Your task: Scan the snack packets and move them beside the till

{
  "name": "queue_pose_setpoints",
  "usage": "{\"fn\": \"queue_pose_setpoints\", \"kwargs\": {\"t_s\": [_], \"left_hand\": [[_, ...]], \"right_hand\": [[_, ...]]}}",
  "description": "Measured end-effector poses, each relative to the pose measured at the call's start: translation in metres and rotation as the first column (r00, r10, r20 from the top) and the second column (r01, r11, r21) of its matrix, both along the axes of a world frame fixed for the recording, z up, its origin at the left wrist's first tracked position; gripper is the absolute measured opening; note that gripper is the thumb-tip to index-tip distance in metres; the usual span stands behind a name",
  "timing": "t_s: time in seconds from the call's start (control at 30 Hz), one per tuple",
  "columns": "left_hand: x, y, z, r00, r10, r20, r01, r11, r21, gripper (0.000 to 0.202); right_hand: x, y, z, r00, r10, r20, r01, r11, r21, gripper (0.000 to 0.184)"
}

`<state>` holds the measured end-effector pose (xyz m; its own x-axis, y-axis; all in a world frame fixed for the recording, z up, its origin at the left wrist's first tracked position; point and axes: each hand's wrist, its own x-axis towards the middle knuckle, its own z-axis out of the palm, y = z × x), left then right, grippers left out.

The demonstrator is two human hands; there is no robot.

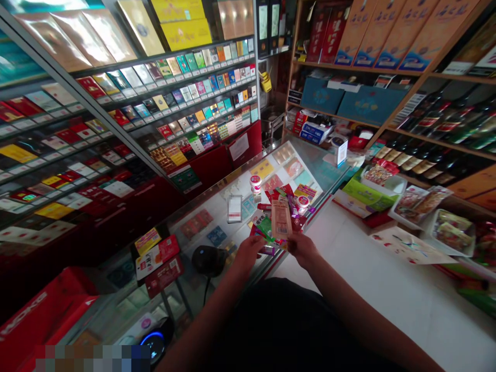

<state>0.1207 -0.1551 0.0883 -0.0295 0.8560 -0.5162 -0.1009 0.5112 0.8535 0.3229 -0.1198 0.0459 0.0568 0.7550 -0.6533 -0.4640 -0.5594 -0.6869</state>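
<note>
On the glass counter (217, 214) lies a pile of small colourful snack packets. Over the pile, a beige packet (281, 219) with a barcode near its lower end is pinched at the bottom right by my right hand (304, 250). My left hand (250, 252) is closed on the edge of a green packet (264, 226), just left of the beige one. Red and purple wrappers show around and beneath both. A round tub (302, 202) with a pink and white lid sits in the pile, and a similar tub (255, 184) stands behind it.
A black scanner-like device (207, 260) with a cable stands left of my left arm. Red and yellow packs (160, 258) lie further left. Open boxes of snacks (413, 206) stand on the right, below shelved bottles (445, 116). Cigarette packs (186, 90) line the left shelves.
</note>
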Motion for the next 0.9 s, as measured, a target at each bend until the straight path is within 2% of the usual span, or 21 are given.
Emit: {"fn": "queue_pose_setpoints", "kwargs": {"t_s": [0.17,0.33,0.4,0.53,0.7,0.9], "left_hand": [[0.028,0.026,-0.025,0.983,-0.017,0.185,0.027,0.998,-0.048,0.04],[0.037,0.032,-0.032,0.987,0.052,0.151,-0.045,0.998,-0.045,0.033],[0.036,0.029,-0.03,0.988,0.051,0.144,-0.049,0.999,-0.023,0.031],[0.035,0.022,-0.02,0.989,0.008,0.145,-0.011,1.0,0.023,0.03],[0.028,0.02,-0.008,0.993,-0.017,0.115,0.014,0.999,0.031,0.026],[-0.001,0.022,0.005,0.998,-0.05,0.042,0.044,0.99,0.132,0.021]], "right_hand": [[0.008,-0.032,-0.001,0.984,0.173,0.035,-0.174,0.984,0.045,0.024],[0.013,-0.047,0.007,0.932,0.313,0.182,-0.335,0.937,0.103,0.02],[0.015,-0.047,0.012,0.912,0.308,0.272,-0.349,0.93,0.118,0.023],[0.019,-0.038,0.017,0.896,0.193,0.4,-0.286,0.939,0.189,0.033],[0.015,-0.029,0.016,0.925,0.144,0.351,-0.239,0.94,0.245,0.036],[-0.005,-0.021,0.026,0.933,0.174,0.315,-0.269,0.918,0.291,0.032]]}}
